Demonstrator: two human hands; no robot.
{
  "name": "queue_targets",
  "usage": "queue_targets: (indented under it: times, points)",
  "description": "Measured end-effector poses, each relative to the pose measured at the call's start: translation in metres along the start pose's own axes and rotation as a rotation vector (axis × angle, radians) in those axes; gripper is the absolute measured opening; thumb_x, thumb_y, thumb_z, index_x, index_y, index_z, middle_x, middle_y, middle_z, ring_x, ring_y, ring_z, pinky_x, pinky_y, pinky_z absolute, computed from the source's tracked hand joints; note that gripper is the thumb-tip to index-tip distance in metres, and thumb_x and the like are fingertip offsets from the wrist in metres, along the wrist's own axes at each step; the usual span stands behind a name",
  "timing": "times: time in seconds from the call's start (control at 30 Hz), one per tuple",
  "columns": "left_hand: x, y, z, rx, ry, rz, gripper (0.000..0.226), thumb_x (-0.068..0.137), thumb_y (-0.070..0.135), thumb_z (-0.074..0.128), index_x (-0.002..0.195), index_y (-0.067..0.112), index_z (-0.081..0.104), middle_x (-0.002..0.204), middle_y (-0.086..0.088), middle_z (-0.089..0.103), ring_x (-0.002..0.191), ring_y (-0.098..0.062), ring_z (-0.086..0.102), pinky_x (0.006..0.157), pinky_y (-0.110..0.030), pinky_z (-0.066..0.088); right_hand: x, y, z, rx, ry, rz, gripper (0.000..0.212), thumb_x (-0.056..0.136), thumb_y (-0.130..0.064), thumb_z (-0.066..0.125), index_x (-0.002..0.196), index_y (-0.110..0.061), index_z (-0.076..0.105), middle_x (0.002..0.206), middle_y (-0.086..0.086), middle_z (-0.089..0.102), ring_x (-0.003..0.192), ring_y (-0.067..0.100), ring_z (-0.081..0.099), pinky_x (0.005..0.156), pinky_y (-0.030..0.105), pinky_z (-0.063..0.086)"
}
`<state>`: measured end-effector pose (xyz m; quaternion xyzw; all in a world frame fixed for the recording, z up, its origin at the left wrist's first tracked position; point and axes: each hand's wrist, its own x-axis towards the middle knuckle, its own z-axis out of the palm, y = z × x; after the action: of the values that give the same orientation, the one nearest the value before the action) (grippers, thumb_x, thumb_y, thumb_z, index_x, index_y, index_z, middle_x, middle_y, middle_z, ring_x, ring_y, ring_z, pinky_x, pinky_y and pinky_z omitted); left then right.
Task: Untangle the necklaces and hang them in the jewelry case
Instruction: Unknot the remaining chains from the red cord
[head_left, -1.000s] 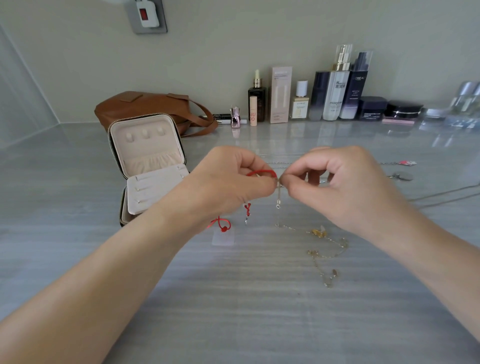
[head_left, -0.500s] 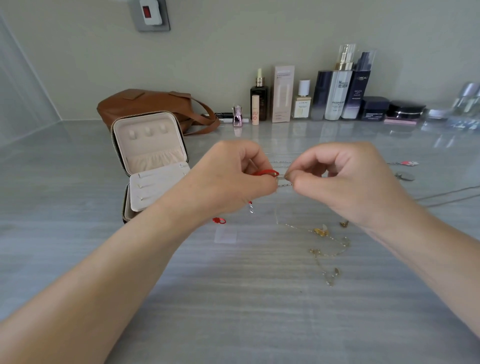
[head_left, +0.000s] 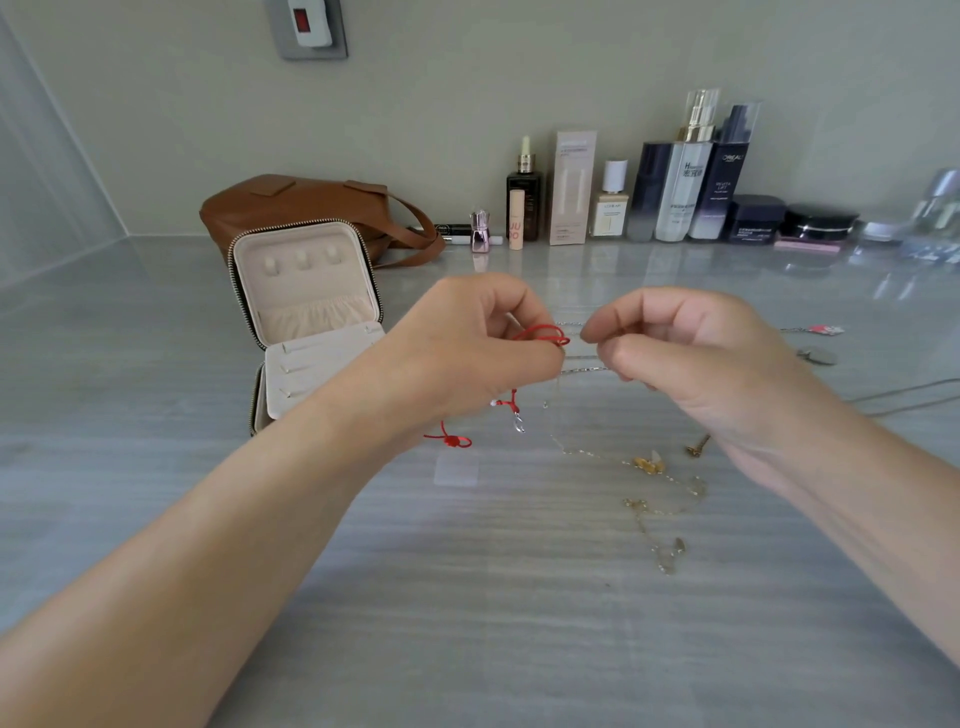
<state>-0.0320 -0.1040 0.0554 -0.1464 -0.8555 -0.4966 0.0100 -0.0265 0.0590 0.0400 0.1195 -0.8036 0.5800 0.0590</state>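
Red cord (head_left: 543, 338) pinched by left hand (head_left: 467, 348) | right hand (head_left: 691, 353) pinches silver chain (head_left: 584, 370) | gold necklace (head_left: 647, 464) loose | bag (head_left: 291, 208) behind case (head_left: 306, 280)

You have soft, even, fairly bright light with no hard shadows. The glossy grey striped stone table (head_left: 467, 623) mirrors the row of cosmetic bottles (head_left: 685, 176) as pale glare. Wide-angle distortion stretches the edges, and the far right smears.

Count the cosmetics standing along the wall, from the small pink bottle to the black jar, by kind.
Bottles: 6
Tube: 1
Carton: 1
Jars: 2
Total: 10
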Motion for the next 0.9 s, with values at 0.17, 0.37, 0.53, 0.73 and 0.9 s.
queue_targets:
  times: [0.17, 0.37, 0.53, 0.73, 0.9]
  points:
    - [0.001, -0.001, 0.0, 0.017, -0.004, 0.014, 0.016, 0.077, 0.01, 0.065, 0.066, 0.018, 0.058, 0.054, 0.003, 0.05, 0.041, -0.005, 0.035, 0.036, -0.011, 0.025, -0.004, -0.002, 0.007, -0.045, -0.075, -0.1, 0.013, 0.07, -0.013, 0.07, 0.078, -0.024, 0.07, 0.067, -0.005, 0.06, 0.062, 0.009, 0.05, 0.063, 0.02, 0.041]
    - [0.001, -0.004, 0.002, 0.083, 0.011, 0.038, 0.015, 0.072, 0.013, 0.067, 0.063, 0.022, 0.058, 0.059, 0.0, 0.056, 0.052, -0.012, 0.045, 0.047, -0.018, 0.034, -0.003, 0.003, 0.01, -0.38, 0.059, -0.302, 0.01, 0.072, -0.015, 0.071, 0.069, -0.024, 0.071, 0.063, -0.009, 0.064, 0.056, 0.016, 0.051, 0.052, 0.018, 0.038]
    - [0.002, -0.008, 0.003, 0.139, -0.001, 0.026, 0.006, 0.063, 0.023, 0.066, 0.064, 0.024, 0.06, 0.063, -0.003, 0.061, 0.055, -0.017, 0.048, 0.058, -0.033, 0.043, -0.003, 0.001, 0.006, -0.395, 0.095, -0.32, 0.008, 0.069, -0.019, 0.067, 0.065, -0.025, 0.07, 0.065, -0.008, 0.065, 0.056, 0.015, 0.052, 0.056, 0.021, 0.042]
    - [0.004, -0.009, 0.0, 0.159, 0.006, 0.019, 0.015, 0.074, 0.013, 0.065, 0.064, 0.022, 0.058, 0.052, 0.006, 0.056, 0.05, -0.013, 0.047, 0.053, -0.024, 0.039, -0.001, -0.001, 0.001, -0.048, -0.006, -0.053, 0.006, 0.064, -0.018, 0.065, 0.061, -0.021, 0.069, 0.06, -0.002, 0.062, 0.058, 0.004, 0.05, 0.062, 0.02, 0.04]
    - [0.003, -0.005, -0.001, 0.048, -0.056, -0.038, 0.014, 0.076, 0.014, 0.069, 0.069, 0.023, 0.062, 0.047, 0.009, 0.048, 0.038, -0.003, 0.036, 0.037, -0.011, 0.027, 0.002, 0.002, -0.003, 0.051, -0.043, 0.054, 0.006, 0.062, -0.019, 0.063, 0.06, -0.018, 0.068, 0.048, -0.013, 0.056, 0.055, 0.004, 0.045, 0.062, 0.022, 0.033]
